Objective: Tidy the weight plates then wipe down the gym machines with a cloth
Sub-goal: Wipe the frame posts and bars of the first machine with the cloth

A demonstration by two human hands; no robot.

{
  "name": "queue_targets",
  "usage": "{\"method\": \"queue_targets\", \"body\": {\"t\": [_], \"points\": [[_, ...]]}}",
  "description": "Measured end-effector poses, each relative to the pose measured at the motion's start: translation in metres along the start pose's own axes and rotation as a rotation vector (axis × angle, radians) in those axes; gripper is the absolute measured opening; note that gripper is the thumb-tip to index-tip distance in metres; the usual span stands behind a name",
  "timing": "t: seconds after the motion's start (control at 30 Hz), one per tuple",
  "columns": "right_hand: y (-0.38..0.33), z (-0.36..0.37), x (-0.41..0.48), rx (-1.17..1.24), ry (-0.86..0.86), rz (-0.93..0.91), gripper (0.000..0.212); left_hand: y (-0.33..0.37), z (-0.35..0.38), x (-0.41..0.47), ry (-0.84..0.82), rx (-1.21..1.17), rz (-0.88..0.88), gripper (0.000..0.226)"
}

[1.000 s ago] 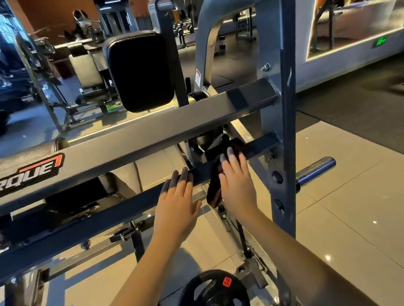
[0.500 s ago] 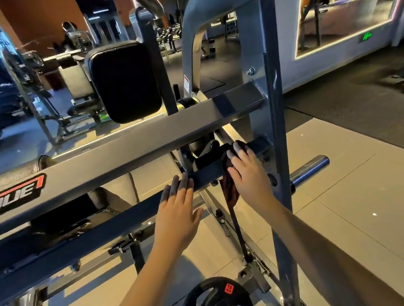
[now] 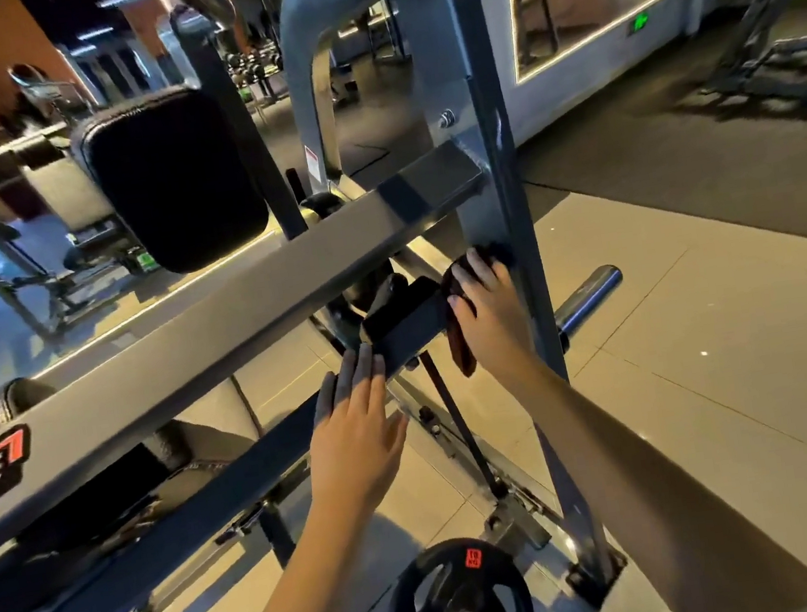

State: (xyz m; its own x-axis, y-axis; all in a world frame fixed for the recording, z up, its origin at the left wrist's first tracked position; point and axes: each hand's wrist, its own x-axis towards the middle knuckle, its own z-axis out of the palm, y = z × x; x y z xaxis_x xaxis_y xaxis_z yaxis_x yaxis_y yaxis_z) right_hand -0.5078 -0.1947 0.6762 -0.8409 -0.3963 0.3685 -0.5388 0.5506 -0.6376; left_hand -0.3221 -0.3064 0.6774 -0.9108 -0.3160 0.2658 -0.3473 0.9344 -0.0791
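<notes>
A person's left hand [image 3: 357, 431], fingers flat and holding nothing, braces on the lower crossbar [image 3: 410, 328]. At its two o'clock the right hand [image 3: 488, 314] presses the dark cloth [image 3: 462, 349], flat-fingered, against the bar's end by the upright [image 3: 500, 162]. Pinned only by pressure, the dangling cloth could slip floorward.

The left hand [image 3: 359, 447] and the right hand [image 3: 488, 314] were bare. The left forearm [image 3: 295, 580] and right forearm [image 3: 619, 457] were bare too, uncovered down to the view's bottom edge.

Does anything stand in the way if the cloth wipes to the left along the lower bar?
Yes: the left hand rests flat on the lower bar, left of the cloth under the right hand.
</notes>
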Motion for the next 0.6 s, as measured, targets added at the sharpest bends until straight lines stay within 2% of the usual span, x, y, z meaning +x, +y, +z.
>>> {"method": "queue_targets", "body": {"t": [0.1,0.3,0.47,0.6], "points": [[-0.016,0.009,-0.005,-0.002,0.053,0.065,0.044,0.000,0.001,0.000,0.013,0.005,0.008,0.069],[0.000,0.005,-0.014,-0.033,-0.018,-0.085,0.043,0.002,0.001,0.000,-0.008,-0.007,0.004,0.070],[-0.007,0.002,-0.006,-0.019,0.006,0.027,0.043,0.003,-0.001,-0.002,0.000,-0.017,-0.002,0.072],[-0.006,0.008,-0.024,-0.035,0.014,-0.040,0.044,0.003,0.002,-0.001,0.006,-0.025,0.005,0.071]]}}
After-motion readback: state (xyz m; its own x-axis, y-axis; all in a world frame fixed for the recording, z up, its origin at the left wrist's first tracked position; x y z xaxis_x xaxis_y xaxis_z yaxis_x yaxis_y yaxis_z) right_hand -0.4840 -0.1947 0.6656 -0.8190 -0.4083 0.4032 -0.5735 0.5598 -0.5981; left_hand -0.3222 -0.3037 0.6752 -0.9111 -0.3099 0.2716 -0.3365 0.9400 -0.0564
